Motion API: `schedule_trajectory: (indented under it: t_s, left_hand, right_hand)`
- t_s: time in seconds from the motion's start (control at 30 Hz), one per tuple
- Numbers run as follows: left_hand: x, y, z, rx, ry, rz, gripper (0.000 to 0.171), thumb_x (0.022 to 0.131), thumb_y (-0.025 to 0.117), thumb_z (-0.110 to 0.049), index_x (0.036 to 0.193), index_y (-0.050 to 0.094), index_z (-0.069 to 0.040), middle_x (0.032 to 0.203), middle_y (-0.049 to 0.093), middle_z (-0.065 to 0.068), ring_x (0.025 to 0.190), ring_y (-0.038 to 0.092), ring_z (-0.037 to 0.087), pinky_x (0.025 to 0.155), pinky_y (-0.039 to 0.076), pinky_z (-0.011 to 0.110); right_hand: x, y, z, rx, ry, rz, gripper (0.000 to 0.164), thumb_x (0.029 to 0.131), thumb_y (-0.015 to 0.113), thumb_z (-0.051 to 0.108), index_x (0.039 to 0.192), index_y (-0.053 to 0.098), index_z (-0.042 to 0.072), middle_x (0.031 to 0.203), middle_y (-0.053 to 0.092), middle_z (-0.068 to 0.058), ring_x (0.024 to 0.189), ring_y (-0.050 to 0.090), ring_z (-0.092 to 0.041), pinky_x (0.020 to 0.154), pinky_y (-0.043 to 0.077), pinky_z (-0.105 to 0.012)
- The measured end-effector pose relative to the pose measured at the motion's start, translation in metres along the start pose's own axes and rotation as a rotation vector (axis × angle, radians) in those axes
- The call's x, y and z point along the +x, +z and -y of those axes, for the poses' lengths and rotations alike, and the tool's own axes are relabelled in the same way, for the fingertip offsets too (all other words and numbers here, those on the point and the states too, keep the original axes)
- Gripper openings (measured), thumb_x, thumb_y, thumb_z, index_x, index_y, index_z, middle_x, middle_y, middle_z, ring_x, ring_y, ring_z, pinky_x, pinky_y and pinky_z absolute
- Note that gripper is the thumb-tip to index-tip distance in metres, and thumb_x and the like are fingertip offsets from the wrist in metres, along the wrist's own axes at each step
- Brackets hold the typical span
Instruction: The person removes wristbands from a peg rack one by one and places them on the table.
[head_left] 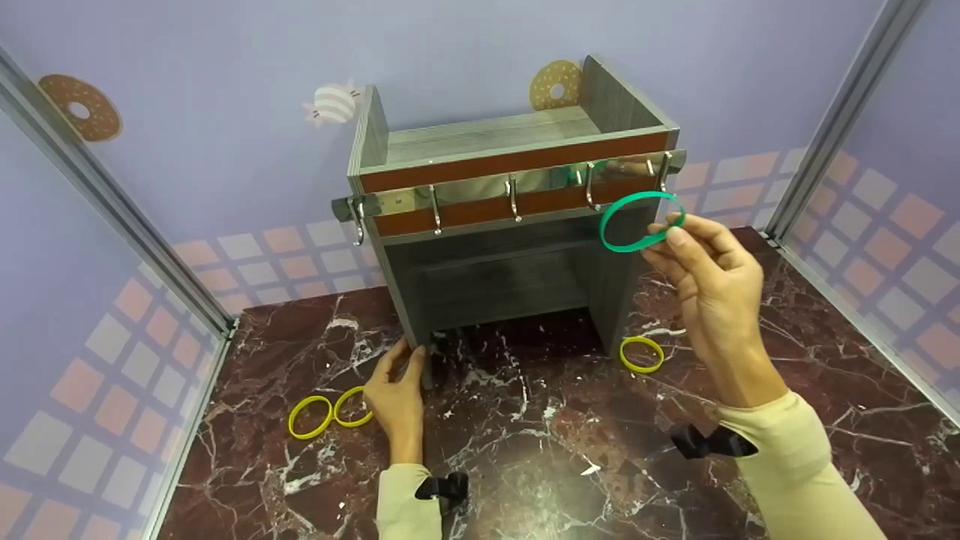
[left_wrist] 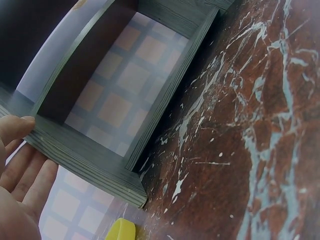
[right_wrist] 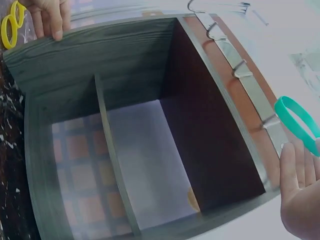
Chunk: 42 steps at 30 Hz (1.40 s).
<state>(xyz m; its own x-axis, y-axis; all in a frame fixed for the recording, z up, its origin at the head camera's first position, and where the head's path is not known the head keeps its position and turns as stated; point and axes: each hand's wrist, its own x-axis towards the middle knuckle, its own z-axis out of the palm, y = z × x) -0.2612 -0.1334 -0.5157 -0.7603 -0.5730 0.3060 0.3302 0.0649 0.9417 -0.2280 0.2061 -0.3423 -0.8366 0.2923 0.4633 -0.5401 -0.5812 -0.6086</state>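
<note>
A grey wooden shelf unit (head_left: 510, 289) stands on the dark marbled table, with a metal hook rail (head_left: 472, 189) across its front. My right hand (head_left: 712, 292) pinches a green wristband (head_left: 602, 225) between thumb and fingers, level with the rightmost hooks and in front of them. In the right wrist view, the wristband (right_wrist: 291, 121) hangs out beside the end of the rail. Low on the unit's left side, my left hand (head_left: 396, 405) holds the edge of the side panel (left_wrist: 90, 167), thumb on one face and fingers on the other.
Two yellow wristbands (head_left: 291, 420) lie side by side at the left, one partly behind my left hand. Another yellow wristband (head_left: 641, 370) lies by the unit's right foot. Patterned walls (head_left: 225, 150) enclose the table (head_left: 525, 465) at the back and sides.
</note>
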Motion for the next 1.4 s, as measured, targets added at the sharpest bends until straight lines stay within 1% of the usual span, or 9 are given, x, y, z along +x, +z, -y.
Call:
schedule_trajectory:
  t_s: [0.07, 0.3, 0.47, 0.63, 0.73, 0.97, 1.1, 1.23, 1.4]
  left_hand:
    - [0.0, 0.0, 0.0, -0.012, 0.005, 0.0, 0.026, 0.088, 0.086, 0.001, 0.114, 0.08, 0.003, 0.108, 0.078, 0.02, 0.099, 0.077, 0.036, 0.077, 0.063, 0.02]
    - [0.001, -0.003, 0.001, 0.005, 0.009, 0.005, 0.026, 0.089, 0.086, -0.002, 0.115, 0.081, 0.001, 0.107, 0.078, 0.018, 0.095, 0.077, 0.032, 0.075, 0.063, 0.02]
    - [0.001, -0.003, 0.0, 0.01, 0.004, -0.004, 0.027, 0.089, 0.086, -0.002, 0.115, 0.08, 0.002, 0.107, 0.078, 0.02, 0.095, 0.077, 0.035, 0.075, 0.062, 0.018]
    - [0.001, -0.002, -0.001, -0.013, -0.003, -0.008, 0.027, 0.089, 0.086, -0.001, 0.115, 0.08, 0.002, 0.108, 0.078, 0.021, 0.097, 0.077, 0.037, 0.075, 0.062, 0.018]
    - [0.001, -0.002, -0.001, -0.016, 0.002, -0.01, 0.027, 0.089, 0.086, 0.0, 0.115, 0.08, 0.003, 0.108, 0.078, 0.021, 0.098, 0.076, 0.038, 0.075, 0.062, 0.018]
    - [0.002, -0.001, 0.001, -0.01, 0.01, -0.021, 0.027, 0.088, 0.086, 0.001, 0.114, 0.08, 0.004, 0.108, 0.077, 0.022, 0.097, 0.076, 0.041, 0.074, 0.062, 0.017]
    - [0.001, -0.001, 0.0, -0.003, -0.004, -0.016, 0.028, 0.088, 0.086, -0.001, 0.115, 0.08, 0.003, 0.109, 0.078, 0.02, 0.096, 0.077, 0.032, 0.075, 0.062, 0.017]
    - [0.0, 0.0, -0.001, 0.011, -0.007, -0.007, 0.028, 0.089, 0.086, -0.002, 0.116, 0.08, 0.001, 0.111, 0.078, 0.018, 0.095, 0.077, 0.022, 0.075, 0.062, 0.018]
    - [-0.001, 0.0, -0.001, -0.001, -0.011, 0.002, 0.027, 0.089, 0.085, 0.0, 0.116, 0.08, 0.001, 0.112, 0.078, 0.018, 0.097, 0.078, 0.026, 0.076, 0.063, 0.019]
  right_hand:
    - [-0.003, -0.004, 0.003, -0.002, -0.008, -0.003, 0.02, 0.098, 0.069, -0.011, 0.116, 0.065, -0.018, 0.106, 0.071, -0.029, 0.092, 0.076, -0.031, 0.091, 0.064, -0.041]
    - [-0.012, -0.023, 0.007, -0.059, -0.024, -0.026, 0.018, 0.1, 0.066, -0.012, 0.116, 0.065, -0.019, 0.106, 0.072, -0.028, 0.091, 0.075, -0.031, 0.089, 0.065, -0.041]
    - [-0.015, -0.041, 0.007, -0.055, -0.016, -0.075, 0.018, 0.099, 0.067, -0.011, 0.115, 0.065, -0.019, 0.106, 0.071, -0.028, 0.089, 0.075, -0.03, 0.089, 0.065, -0.04]
    - [-0.016, -0.065, 0.006, -0.105, 0.002, -0.129, 0.025, 0.099, 0.068, -0.01, 0.12, 0.061, -0.022, 0.106, 0.072, -0.027, 0.089, 0.075, -0.029, 0.086, 0.065, -0.037]
    - [-0.016, -0.084, 0.002, -0.144, 0.035, -0.167, 0.027, 0.099, 0.069, -0.008, 0.121, 0.061, -0.021, 0.105, 0.073, -0.026, 0.088, 0.076, -0.027, 0.085, 0.065, -0.036]
    - [-0.012, -0.129, -0.014, -0.177, 0.132, -0.27, 0.016, 0.096, 0.074, -0.006, 0.11, 0.07, -0.012, 0.099, 0.076, -0.023, 0.082, 0.077, -0.027, 0.085, 0.065, -0.037]
    - [-0.014, -0.154, -0.023, -0.209, 0.202, -0.32, 0.011, 0.095, 0.076, -0.006, 0.106, 0.073, -0.007, 0.096, 0.077, -0.019, 0.08, 0.077, -0.024, 0.084, 0.065, -0.037]
    - [-0.017, -0.178, -0.032, -0.289, 0.273, -0.342, 0.011, 0.095, 0.077, -0.003, 0.105, 0.074, -0.005, 0.095, 0.078, -0.015, 0.081, 0.078, -0.022, 0.084, 0.066, -0.035]
    - [-0.023, -0.202, -0.04, -0.378, 0.37, -0.368, 0.005, 0.097, 0.076, -0.003, 0.101, 0.076, 0.0, 0.092, 0.079, -0.012, 0.078, 0.078, -0.02, 0.081, 0.066, -0.033]
